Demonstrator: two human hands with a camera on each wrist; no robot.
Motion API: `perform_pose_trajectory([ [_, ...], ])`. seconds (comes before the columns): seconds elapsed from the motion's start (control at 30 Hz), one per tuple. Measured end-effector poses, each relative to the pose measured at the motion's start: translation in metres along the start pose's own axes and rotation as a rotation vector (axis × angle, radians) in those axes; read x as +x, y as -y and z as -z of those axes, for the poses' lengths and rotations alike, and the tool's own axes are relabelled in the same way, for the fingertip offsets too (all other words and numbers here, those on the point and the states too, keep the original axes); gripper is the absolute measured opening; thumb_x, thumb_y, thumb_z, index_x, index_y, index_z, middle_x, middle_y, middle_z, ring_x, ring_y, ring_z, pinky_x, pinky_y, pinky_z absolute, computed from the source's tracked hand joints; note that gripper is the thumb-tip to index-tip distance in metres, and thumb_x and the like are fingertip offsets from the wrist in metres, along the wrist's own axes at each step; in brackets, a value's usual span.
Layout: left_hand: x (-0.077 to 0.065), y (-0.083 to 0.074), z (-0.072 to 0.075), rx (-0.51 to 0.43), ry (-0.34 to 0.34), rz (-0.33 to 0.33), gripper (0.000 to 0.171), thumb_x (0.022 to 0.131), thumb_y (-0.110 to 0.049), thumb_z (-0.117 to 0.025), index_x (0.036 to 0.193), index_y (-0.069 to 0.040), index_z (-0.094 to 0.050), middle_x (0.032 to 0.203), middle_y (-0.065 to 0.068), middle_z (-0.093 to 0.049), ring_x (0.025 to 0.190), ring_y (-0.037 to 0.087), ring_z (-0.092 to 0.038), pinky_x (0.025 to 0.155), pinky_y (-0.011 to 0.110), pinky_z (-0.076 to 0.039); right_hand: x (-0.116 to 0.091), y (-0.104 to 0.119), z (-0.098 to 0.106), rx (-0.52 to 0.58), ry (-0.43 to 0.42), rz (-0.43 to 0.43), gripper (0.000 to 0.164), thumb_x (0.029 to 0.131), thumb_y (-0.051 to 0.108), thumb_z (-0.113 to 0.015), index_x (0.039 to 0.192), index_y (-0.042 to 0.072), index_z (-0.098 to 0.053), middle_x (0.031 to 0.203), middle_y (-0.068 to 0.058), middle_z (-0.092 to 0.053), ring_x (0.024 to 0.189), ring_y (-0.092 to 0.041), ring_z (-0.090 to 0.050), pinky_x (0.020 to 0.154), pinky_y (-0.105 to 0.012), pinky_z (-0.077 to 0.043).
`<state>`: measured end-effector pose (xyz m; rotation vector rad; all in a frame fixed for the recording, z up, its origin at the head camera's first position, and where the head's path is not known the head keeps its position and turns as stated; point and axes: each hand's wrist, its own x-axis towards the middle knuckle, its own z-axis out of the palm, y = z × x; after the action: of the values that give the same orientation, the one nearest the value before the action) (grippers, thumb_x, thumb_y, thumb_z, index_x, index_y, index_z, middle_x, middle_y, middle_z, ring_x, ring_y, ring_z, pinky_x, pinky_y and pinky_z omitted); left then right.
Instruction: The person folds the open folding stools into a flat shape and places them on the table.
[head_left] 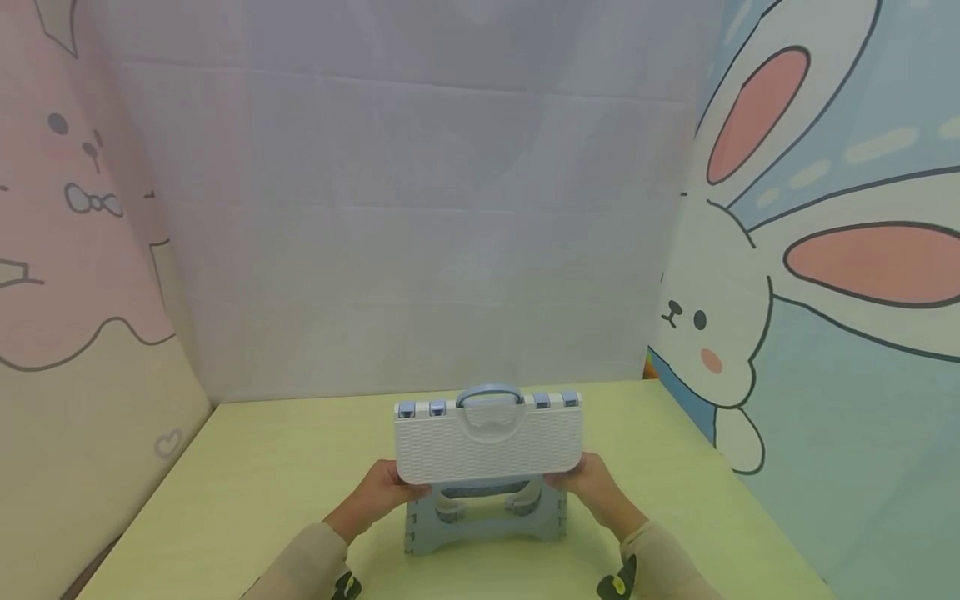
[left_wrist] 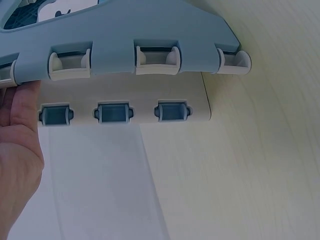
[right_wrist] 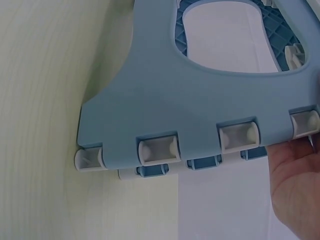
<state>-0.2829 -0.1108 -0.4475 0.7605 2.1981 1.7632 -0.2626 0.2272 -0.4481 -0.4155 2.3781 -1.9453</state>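
A folding step stool (head_left: 423, 454) with a white woven-pattern top and pale blue legs is held up in front of me over the table. Its top panel faces me, and a blue carry handle (head_left: 491, 389) arches along the upper edge. My left hand (head_left: 378, 493) grips the lower left corner of the top, and my right hand (head_left: 596, 492) grips the lower right. Below hangs a blue leg panel (head_left: 487, 533) with a cut-out. In the left wrist view, hinge knuckles line the blue leg (left_wrist: 115, 55). The right wrist view shows the leg's opening. Most fingertips are hidden behind the stool.
A pale yellow table (head_left: 285, 458) spreads around the stool. White cloth (head_left: 420, 208) hangs behind its far edge. Cartoon-printed panels stand on both sides, with a white rabbit (head_left: 720, 308) on the right one.
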Motion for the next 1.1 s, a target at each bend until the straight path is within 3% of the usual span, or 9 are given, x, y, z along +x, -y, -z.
perform_pose_trajectory([
  [0.43, -0.001, 0.0, 0.0, -0.003, -0.003, 0.011, 0.034, 0.088, -0.004, -0.067, 0.113, 0.017, -0.058, 0.116, 0.029, -0.061, 0.108, 0.04, -0.06, 0.086, 0.044, -0.052, -0.002, 0.0, 0.001, 0.023, 0.019, -0.018, 0.044, 0.085, 0.004, -0.066, 0.121, -0.017, -0.051, 0.119, -0.026, -0.061, 0.113, -0.041, -0.056, 0.094, -0.05, -0.046],
  [0.67, -0.003, 0.004, -0.004, 0.007, -0.038, -0.028, 0.035, 0.089, -0.004, -0.065, 0.117, 0.016, -0.056, 0.118, 0.03, -0.059, 0.11, 0.043, -0.058, 0.087, 0.043, -0.052, -0.004, 0.0, 0.002, -0.137, -0.031, -0.011, 0.043, 0.085, 0.011, -0.069, 0.119, -0.014, -0.056, 0.117, -0.027, -0.062, 0.111, -0.043, -0.057, 0.091, -0.053, -0.047],
  [0.77, -0.004, 0.008, -0.006, 0.071, -0.093, -0.047, 0.033, 0.088, -0.006, -0.067, 0.114, 0.014, -0.06, 0.114, 0.028, -0.063, 0.106, 0.041, -0.061, 0.084, 0.04, -0.053, -0.006, -0.003, 0.005, -0.2, -0.066, 0.003, 0.042, 0.084, 0.014, -0.071, 0.116, -0.011, -0.059, 0.115, -0.026, -0.063, 0.107, -0.041, -0.06, 0.087, -0.05, -0.05],
  [0.93, -0.008, 0.012, -0.009, 0.176, -0.257, -0.05, 0.028, 0.081, -0.007, -0.075, 0.103, 0.009, -0.068, 0.098, 0.021, -0.07, 0.088, 0.029, -0.069, 0.073, 0.03, -0.056, -0.007, -0.007, 0.011, -0.238, -0.157, 0.019, 0.034, 0.084, 0.013, -0.072, 0.11, -0.007, -0.065, 0.107, -0.019, -0.068, 0.098, -0.032, -0.064, 0.082, -0.043, -0.053],
  [1.1, -0.012, 0.017, -0.011, 0.269, -0.413, -0.035, 0.026, 0.076, -0.009, -0.08, 0.098, 0.001, -0.072, 0.089, 0.011, -0.073, 0.085, 0.024, -0.068, 0.075, 0.038, -0.055, -0.009, -0.009, 0.013, -0.202, -0.237, 0.01, 0.046, 0.083, 0.008, -0.073, 0.126, -0.002, -0.058, 0.129, -0.018, -0.056, 0.115, -0.035, -0.053, 0.088, -0.042, -0.051],
])
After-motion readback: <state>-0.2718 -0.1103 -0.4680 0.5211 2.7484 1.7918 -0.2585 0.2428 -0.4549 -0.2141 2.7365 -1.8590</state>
